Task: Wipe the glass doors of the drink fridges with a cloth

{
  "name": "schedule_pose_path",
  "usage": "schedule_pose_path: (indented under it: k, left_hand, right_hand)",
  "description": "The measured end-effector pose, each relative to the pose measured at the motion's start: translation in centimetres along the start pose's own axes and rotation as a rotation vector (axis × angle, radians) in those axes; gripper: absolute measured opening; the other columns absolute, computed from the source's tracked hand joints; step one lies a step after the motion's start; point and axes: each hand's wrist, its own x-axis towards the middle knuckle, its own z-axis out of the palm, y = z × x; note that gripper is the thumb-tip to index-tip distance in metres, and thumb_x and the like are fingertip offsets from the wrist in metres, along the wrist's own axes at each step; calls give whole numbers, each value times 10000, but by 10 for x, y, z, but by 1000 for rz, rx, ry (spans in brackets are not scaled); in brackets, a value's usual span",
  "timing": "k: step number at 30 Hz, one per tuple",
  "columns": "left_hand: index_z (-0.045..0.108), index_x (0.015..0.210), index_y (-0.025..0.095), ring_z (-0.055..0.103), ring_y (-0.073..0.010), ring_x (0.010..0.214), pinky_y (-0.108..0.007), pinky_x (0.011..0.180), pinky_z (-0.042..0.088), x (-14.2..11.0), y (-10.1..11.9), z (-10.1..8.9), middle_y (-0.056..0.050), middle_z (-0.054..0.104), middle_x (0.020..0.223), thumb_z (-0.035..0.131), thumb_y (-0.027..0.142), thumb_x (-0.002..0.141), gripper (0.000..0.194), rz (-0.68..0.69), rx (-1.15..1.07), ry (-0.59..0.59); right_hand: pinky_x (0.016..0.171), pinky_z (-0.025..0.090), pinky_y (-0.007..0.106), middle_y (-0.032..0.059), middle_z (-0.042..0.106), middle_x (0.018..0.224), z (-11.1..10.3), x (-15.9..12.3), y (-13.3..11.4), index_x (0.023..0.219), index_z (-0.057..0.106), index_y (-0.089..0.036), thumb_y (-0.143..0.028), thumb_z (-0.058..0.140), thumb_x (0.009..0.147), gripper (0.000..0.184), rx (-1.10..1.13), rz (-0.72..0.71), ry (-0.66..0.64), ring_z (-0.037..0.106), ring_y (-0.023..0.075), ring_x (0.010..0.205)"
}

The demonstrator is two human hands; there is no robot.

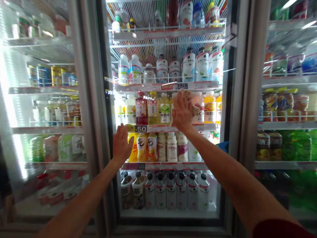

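Observation:
A closed glass fridge door (153,218) fills the middle of the head view, with shelves of bottled drinks behind it. My left hand (122,142) lies flat on the lower left of the glass, fingers stretched up and holding nothing. Higher and to the right, my right hand (182,110) presses a pale cloth (196,108) against the glass, its fingers blurred by motion. Part of the cloth shows past the fingers; the rest is under the hand. Behind that hand, several bottles in the third row are partly hidden.
Metal door frames stand to the left (86,99) and right (251,82). Beyond them are more glass doors with drinks on shelves. Price tags (141,129) run along the shelf edges. A blue fin-shaped sticker (223,146) sits at the door's right edge.

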Motion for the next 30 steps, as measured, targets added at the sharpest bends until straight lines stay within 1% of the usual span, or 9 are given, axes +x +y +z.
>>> schedule_pose_path:
  k: [4, 6, 12, 14, 19, 21, 23, 25, 30]
  left_hand:
    - [304, 1370, 169, 190, -238, 1363, -465, 1100, 180, -14, -12, -3, -116, 249, 1460, 323, 405, 867, 556, 70, 18, -52]
    - [333, 1354, 167, 202, -244, 1359, -476, 1098, 178, -19, -22, -7, -123, 261, 1455, 329, 406, 867, 542, 76, 33, -73]
    - [345, 1339, 138, 203, -248, 1358, -468, 1097, 189, -14, -39, -23, -154, 243, 1455, 332, 392, 870, 534, 24, 55, 34]
    - [340, 1340, 127, 199, -246, 1360, -455, 1100, 191, -14, -39, -29, -160, 240, 1455, 326, 391, 876, 534, 36, 56, 50]
    - [343, 1340, 138, 209, -250, 1356, -459, 1099, 198, -21, -49, -45, -154, 255, 1450, 339, 382, 880, 521, 61, 65, 91]
    - [358, 1332, 123, 208, -256, 1356, -460, 1103, 195, -22, -56, -50, -165, 260, 1445, 342, 382, 880, 521, 62, 62, 108]
    - [362, 1330, 115, 203, -258, 1357, -459, 1105, 199, -19, -60, -53, -169, 259, 1445, 342, 384, 882, 523, 43, 55, 118]
    - [351, 1338, 116, 199, -255, 1359, -456, 1108, 200, -17, -61, -54, -165, 248, 1450, 342, 383, 883, 527, 24, 46, 127]
    - [359, 1335, 119, 209, -267, 1354, -472, 1104, 209, -20, -58, -50, -160, 241, 1454, 347, 375, 880, 522, 38, 36, 117]
  right_hand:
    - [1105, 239, 487, 40, 298, 1468, 16, -62, -42, 1402, 242, -220, -192, 410, 834, 593, 94, -556, -290, 225, 229, 1366]
    - [1108, 245, 461, 30, 335, 1451, 19, -67, -51, 1381, 286, -221, -175, 411, 831, 566, 122, -698, -374, 309, 209, 1327]
    - [1107, 144, 568, 75, 297, 1466, 33, 19, -69, 1367, 311, -182, -231, 373, 863, 510, 60, -130, -31, 196, 283, 1370]
    - [1116, 162, 534, 91, 304, 1461, 46, 10, -95, 1330, 371, -145, -221, 387, 851, 485, 90, -244, -72, 191, 279, 1372]
    - [1120, 235, 384, 56, 393, 1418, 67, -41, -150, 1247, 466, -163, -170, 359, 854, 407, 196, -802, -305, 354, 173, 1299]
    - [1120, 214, 423, 56, 384, 1423, 65, -21, -152, 1261, 449, -165, -179, 320, 877, 406, 177, -682, -290, 379, 191, 1280]
    - [1110, 150, 524, 105, 307, 1458, 62, 10, -149, 1301, 393, -107, -196, 286, 894, 430, 138, -459, -231, 281, 265, 1332]
    - [1106, 105, 554, 139, 250, 1475, 62, 24, -151, 1318, 354, -55, -199, 274, 901, 448, 123, -389, -204, 171, 297, 1369]
    - [1138, 191, 361, 12, 392, 1421, 70, -44, -170, 1208, 505, -161, -172, 313, 887, 374, 168, -756, -312, 272, 168, 1344]
